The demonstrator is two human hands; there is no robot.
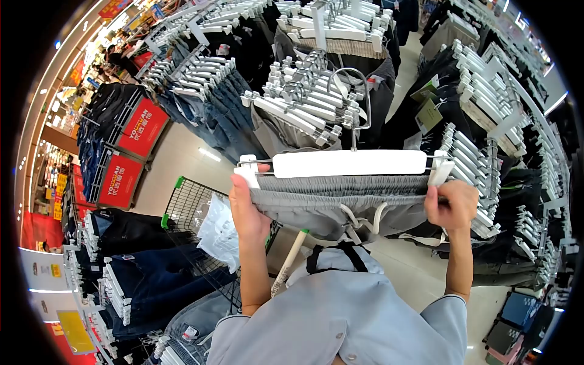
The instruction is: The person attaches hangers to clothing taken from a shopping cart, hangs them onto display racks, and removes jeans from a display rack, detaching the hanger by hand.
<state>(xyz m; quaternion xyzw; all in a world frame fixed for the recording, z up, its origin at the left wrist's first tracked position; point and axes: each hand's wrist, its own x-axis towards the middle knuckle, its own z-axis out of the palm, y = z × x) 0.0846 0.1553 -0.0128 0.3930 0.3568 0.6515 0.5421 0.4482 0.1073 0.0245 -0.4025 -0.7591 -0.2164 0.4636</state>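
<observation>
The left hand [248,213], loosely curled, and the right hand [456,204], nearly closed, hold the hanger [350,164] by both ends. Trousers [304,218] hang below; a squeezed right clip [440,175] could drop them.

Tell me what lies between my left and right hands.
Grey drawstring bottoms on a white hanger span from left hand to right hand, in the head view.
</observation>
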